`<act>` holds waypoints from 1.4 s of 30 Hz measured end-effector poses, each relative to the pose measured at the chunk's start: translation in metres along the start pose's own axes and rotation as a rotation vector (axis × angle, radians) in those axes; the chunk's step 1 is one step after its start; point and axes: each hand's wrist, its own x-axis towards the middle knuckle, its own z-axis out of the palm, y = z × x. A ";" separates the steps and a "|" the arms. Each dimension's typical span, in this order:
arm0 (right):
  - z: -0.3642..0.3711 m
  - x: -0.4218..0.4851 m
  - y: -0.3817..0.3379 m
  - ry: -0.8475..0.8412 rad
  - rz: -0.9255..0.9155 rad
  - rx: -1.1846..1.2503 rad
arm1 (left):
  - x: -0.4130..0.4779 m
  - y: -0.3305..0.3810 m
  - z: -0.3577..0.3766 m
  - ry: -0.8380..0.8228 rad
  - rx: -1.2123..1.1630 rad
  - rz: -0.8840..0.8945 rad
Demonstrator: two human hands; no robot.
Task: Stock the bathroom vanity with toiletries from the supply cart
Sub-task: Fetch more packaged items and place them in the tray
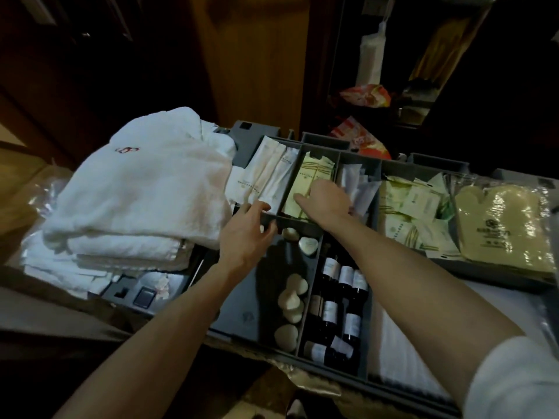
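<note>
The supply cart's grey divided tray point(360, 164) lies below me, full of toiletries. My right hand point(325, 199) reaches into a middle compartment and rests on a stack of pale green packets point(305, 182); its fingertips are hidden, so a grip cannot be made out. My left hand point(246, 229) hangs over the tray's divider beside the long white sachets point(266, 176), fingers loosely curled, with a small white item showing by them. Below the hands lie round white soaps point(292, 294) and small dark bottles with white labels point(338, 300).
A folded white bathrobe and towels point(142, 192) are piled on the cart's left side. More green and white packets point(411, 213) and a wrapped yellowish mitt point(502, 225) fill the right compartments. Dark wooden walls and a shelf with colourful packets point(366, 96) stand behind.
</note>
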 end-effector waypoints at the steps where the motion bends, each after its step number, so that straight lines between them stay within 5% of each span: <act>1: 0.002 0.003 -0.002 0.018 0.009 -0.021 | 0.002 -0.001 0.003 0.001 -0.005 -0.009; 6: 0.010 0.012 -0.013 0.072 0.078 -0.070 | 0.007 -0.005 0.014 -0.007 -0.007 -0.004; 17: -0.004 0.004 0.020 -0.008 0.232 0.377 | 0.050 0.021 0.018 0.049 0.188 0.095; 29: -0.038 -0.029 0.094 0.018 0.320 0.550 | 0.089 0.061 0.063 -0.170 0.501 0.079; 42: -0.050 -0.057 0.092 0.092 0.410 0.725 | 0.075 0.082 0.044 -0.091 0.216 -0.164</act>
